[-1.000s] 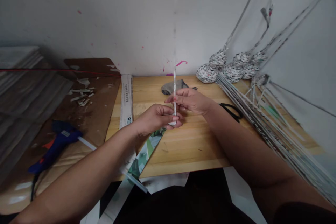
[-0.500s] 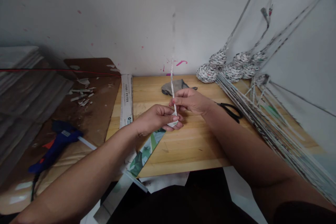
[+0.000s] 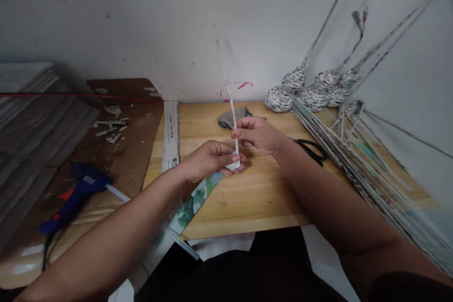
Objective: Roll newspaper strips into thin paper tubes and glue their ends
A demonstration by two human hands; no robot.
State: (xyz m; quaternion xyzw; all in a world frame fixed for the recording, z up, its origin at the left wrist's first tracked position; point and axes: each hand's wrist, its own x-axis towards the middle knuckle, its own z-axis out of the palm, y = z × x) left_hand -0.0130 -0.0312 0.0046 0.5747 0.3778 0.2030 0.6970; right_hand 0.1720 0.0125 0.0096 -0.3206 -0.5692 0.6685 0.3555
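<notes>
A thin rolled paper tube [image 3: 231,103] rises from between my hands, its upper end smeared by motion against the wall. My right hand [image 3: 257,134] pinches the tube a little above its lower end. Below it, my left hand [image 3: 221,158] is closed on a paper strip [image 3: 194,203], with the thumb pressing where strip and tube meet. The strip has a green and white print and runs from under the left hand down over the table's front edge. My left forearm covers part of it.
On the cardboard at left lie a blue glue gun [image 3: 76,203] and paper scraps [image 3: 113,130]. A grey cloth [image 3: 233,117], black-handled scissors [image 3: 311,150], woven paper balls [image 3: 279,99] and a bundle of paper tubes [image 3: 339,160] lie on the wooden table [image 3: 247,207].
The tube's upper end has swung to the left and looks blurred. The strip has shifted slightly under the left forearm. Both hands stay nearly in place.
</notes>
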